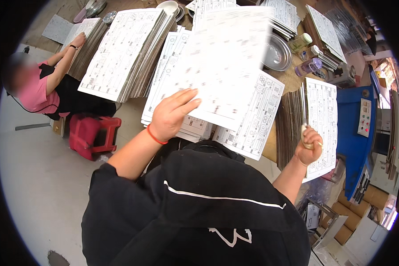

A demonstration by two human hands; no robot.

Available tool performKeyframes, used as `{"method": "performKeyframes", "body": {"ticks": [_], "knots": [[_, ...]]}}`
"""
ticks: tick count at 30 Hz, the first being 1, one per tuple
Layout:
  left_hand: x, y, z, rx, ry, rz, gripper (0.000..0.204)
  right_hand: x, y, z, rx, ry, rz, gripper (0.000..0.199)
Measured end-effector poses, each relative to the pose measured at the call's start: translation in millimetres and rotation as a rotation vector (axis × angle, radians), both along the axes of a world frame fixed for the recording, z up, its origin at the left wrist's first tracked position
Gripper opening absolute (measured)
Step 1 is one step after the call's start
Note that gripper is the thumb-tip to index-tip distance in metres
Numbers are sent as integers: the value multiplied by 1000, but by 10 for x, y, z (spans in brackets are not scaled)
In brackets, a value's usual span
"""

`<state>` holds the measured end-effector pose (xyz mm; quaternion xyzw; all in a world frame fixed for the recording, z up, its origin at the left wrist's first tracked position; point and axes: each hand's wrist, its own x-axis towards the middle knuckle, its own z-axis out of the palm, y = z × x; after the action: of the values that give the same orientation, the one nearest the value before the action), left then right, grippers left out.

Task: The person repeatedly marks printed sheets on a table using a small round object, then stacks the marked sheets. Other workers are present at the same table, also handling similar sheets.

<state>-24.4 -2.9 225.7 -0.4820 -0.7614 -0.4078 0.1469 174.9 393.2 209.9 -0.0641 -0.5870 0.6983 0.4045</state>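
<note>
A large white printed board or sheet (226,57), smeared by motion, is raised at a slant above a pile of printed sheets (257,119) in front of me. My left hand (170,115), with a red band at the wrist, is closed on its near left corner; the fingers lie over the top face and the thumb is hidden. To the right, my right hand (310,148) is a fist around a short, pale stick-like tool (304,129), its kind unclear. That fist hovers over or beside a tall stack of printed boards (322,119).
Left stands another thick stack of boards (124,53). A co-worker in pink (33,93) handles a stack beyond it, near a red stool (93,135). Behind the sheet are a metal basin (277,53) and bottles (308,66). A blue machine (352,128) stands right.
</note>
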Motion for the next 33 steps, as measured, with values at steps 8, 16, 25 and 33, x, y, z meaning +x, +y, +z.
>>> {"method": "performKeyframes", "body": {"ticks": [8,16,25,33], "knots": [[286,-223,-835,-505,-337,-11,45,-442,-256,-629,108,-159,113,24],[937,1521,-1160,-834,-245,-444,88,-1097,-285,-1582,-509,-220,140,20],[1060,1608,-1630,-1202,-191,-502,92,-1380,-133,-1778,-242,-309,163,16],[1090,1589,-1652,-1191,-188,-491,86,-773,-618,-1720,17,-424,236,17]]}}
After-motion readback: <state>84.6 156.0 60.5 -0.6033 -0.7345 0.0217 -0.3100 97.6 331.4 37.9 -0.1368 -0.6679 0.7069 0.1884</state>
